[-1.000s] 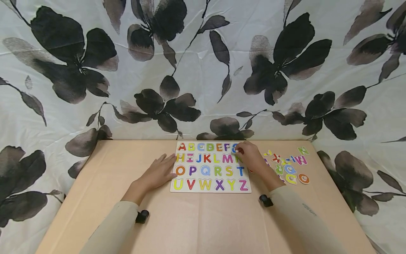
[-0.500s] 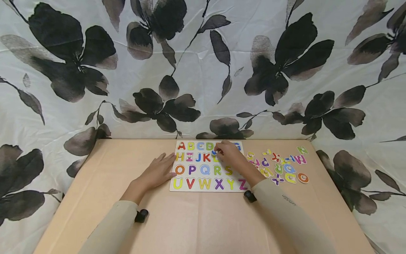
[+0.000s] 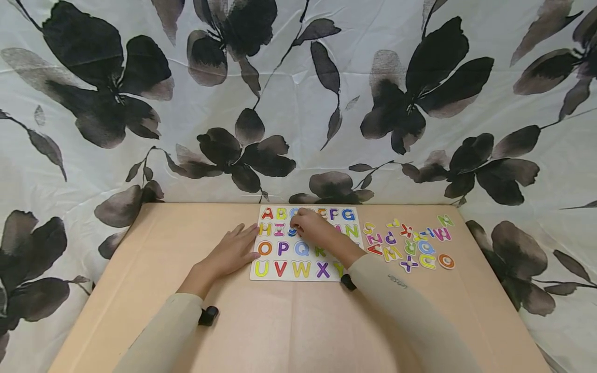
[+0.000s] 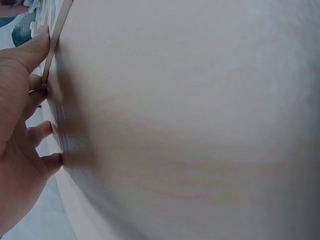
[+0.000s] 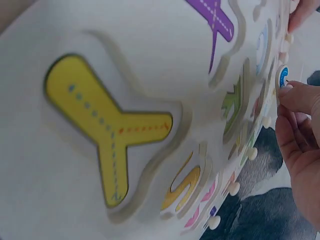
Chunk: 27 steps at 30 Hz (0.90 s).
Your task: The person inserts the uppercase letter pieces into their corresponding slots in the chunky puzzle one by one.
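A white alphabet puzzle board (image 3: 308, 261) lies on the table, with coloured letters in rows and white knobs on several of them. My right hand (image 3: 313, 228) is over the board's upper middle, covering some letters of the top two rows. Between its thumb and fingers it pinches a blue letter piece (image 5: 283, 76), seen edge-on in the right wrist view; which letter it is I cannot tell for certain. My left hand (image 3: 233, 249) rests at the board's left edge, its fingers spread, with the thumb (image 4: 37, 47) on the rim in the left wrist view.
Loose letter pieces lie in a group right of the board, among them an orange O (image 3: 446, 261), a purple X (image 3: 409, 264) and a green N (image 3: 445, 221). A floral cloth (image 3: 326, 124) hangs behind the peach-coloured table (image 3: 289, 326).
My right hand has moved left across the board, from near the G to the upper middle, carrying the blue letter piece. G and N are uncovered now. The left hand stays put.
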{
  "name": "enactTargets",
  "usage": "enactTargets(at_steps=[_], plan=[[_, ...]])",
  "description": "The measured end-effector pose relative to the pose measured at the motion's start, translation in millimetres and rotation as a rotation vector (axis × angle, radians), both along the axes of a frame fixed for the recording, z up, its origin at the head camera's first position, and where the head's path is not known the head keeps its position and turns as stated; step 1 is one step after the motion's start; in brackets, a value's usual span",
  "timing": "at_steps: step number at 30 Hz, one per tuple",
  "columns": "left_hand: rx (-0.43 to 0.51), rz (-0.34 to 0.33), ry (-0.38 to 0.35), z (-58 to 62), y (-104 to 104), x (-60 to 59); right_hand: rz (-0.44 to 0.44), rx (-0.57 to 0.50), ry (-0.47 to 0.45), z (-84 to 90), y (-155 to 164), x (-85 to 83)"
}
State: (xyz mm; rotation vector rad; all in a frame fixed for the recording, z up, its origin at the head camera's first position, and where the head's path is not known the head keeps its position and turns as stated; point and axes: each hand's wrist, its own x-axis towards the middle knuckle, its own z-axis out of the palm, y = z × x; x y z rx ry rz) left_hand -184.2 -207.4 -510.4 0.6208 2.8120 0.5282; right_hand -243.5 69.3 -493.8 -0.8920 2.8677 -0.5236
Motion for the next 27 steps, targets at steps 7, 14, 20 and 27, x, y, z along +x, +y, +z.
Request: enactTargets(at_steps=[7, 14, 20, 27], plan=[[0.007, -0.006, -0.004, -0.6, -1.4, 0.9, 0.039, 0.084, 0.043, -4.3, -8.6, 2.3], [0.009, -0.013, 0.003, -2.0, -2.5, 1.9, 0.027, 0.112, 0.038, -4.4, -12.2, 5.2], [0.005, -0.007, -0.006, -3.3, -1.4, 2.1, 0.02, 0.102, 0.009, -4.4, -13.6, 5.7], [0.005, -0.007, 0.002, -3.9, -2.1, 1.2, -0.022, 0.048, -0.021, -5.0, -14.7, 5.6]])
